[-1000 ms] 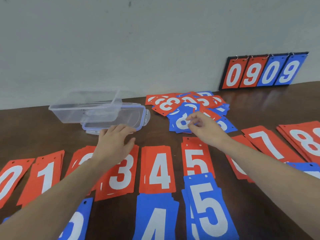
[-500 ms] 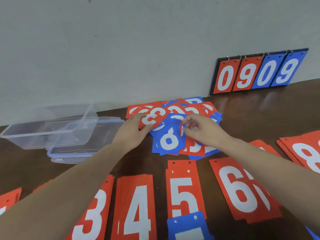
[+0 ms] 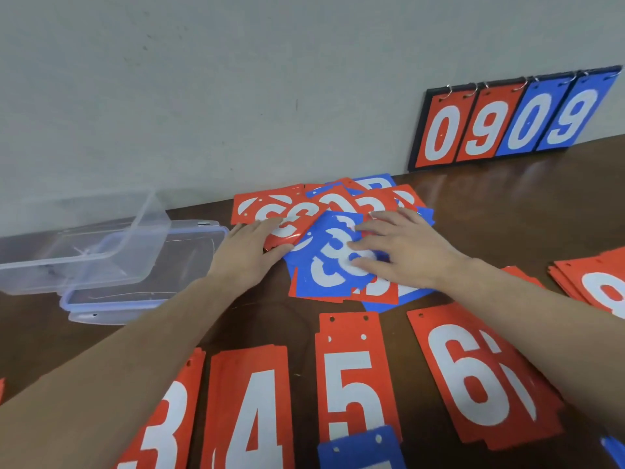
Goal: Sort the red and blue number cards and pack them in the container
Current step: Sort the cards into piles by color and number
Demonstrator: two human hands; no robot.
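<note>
A dark brown wooden table (image 3: 507, 231) with a glossy top fills the lower half of the view, meeting a plain grey wall (image 3: 236, 79) behind it.

At nine o'clock sits a clear rectangular plastic container (image 3: 84, 238), empty and tilted, resting partly on its blue-rimmed clear lid (image 3: 148, 286); its long axis runs left to right.

At one o'clock a black flip scoreboard (image 3: 514, 120) leans on the wall, showing red 0 and 9, then blue 0 and 9, hung on metal rings.

Along the near edge, from seven to four o'clock, lie sorted stacks of flat, thin red number cards, long axes pointing away from the viewer, digits upright: the red 3 stack (image 3: 159, 428), red 4 stack (image 3: 250, 411), red 5 stack (image 3: 351, 377) and red 6 stack (image 3: 473, 377), the last slightly fanned. A red 8 stack (image 3: 595, 286) lies at three o'clock.

In the centre is a loose unsorted pile of red and blue cards (image 3: 334, 231), lying at mixed angles. On top, a blue 3 card (image 3: 331, 262) lies with its digit rotated.

The right hand (image 3: 402, 252) rests flat on the blue card, fingers spread and straight. The left hand (image 3: 253, 248) grips the edge of a glossy red 3 card (image 3: 287, 218), thumb beneath, fingers on top.
</note>
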